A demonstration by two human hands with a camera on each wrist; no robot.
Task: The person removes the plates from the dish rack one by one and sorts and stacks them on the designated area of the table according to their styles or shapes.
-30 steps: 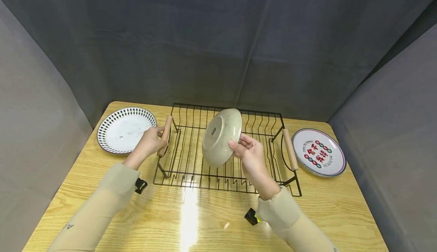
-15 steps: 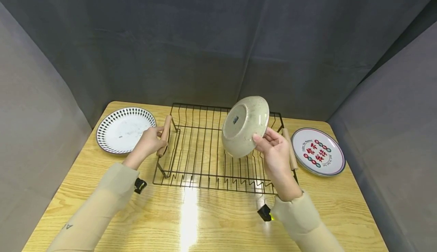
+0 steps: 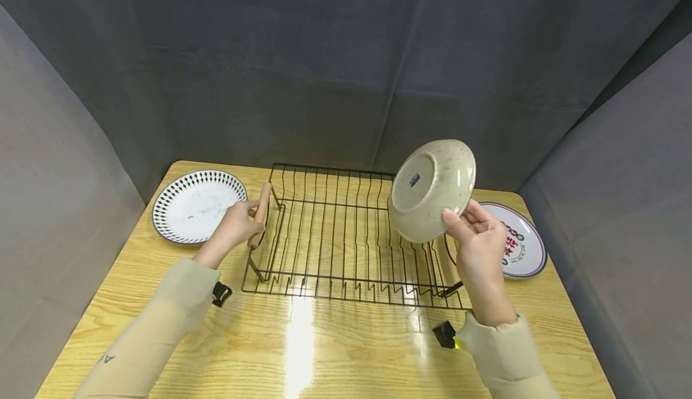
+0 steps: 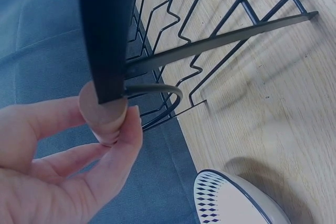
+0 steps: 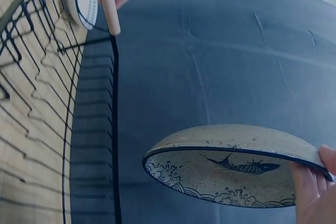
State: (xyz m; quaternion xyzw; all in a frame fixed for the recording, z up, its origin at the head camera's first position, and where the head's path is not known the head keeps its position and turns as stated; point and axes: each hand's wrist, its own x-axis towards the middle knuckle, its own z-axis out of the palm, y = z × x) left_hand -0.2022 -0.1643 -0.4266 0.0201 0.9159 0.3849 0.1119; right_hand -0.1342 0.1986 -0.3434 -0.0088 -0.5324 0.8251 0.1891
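My right hand pinches the rim of a pale green-beige plate, thumb on its underside and fingers on the inner face. The plate is tilted, raised over the right part of a black wire dish rack. In the right wrist view, the plate shows a dark rim and a blue fish drawn inside. My left hand grips the wooden handle at the rack's left end. The left wrist view shows thumb and fingers around that handle.
Left of the rack lies a white plate with a black diamond border. On the right, a white plate with red characters is partly hidden behind my right hand. Dark cloth hangs behind the wooden table.
My right hand has carried the plate rightward and upward, from over the rack's middle to its right end, now overlapping the right-hand plate. The left hand stays on the handle.
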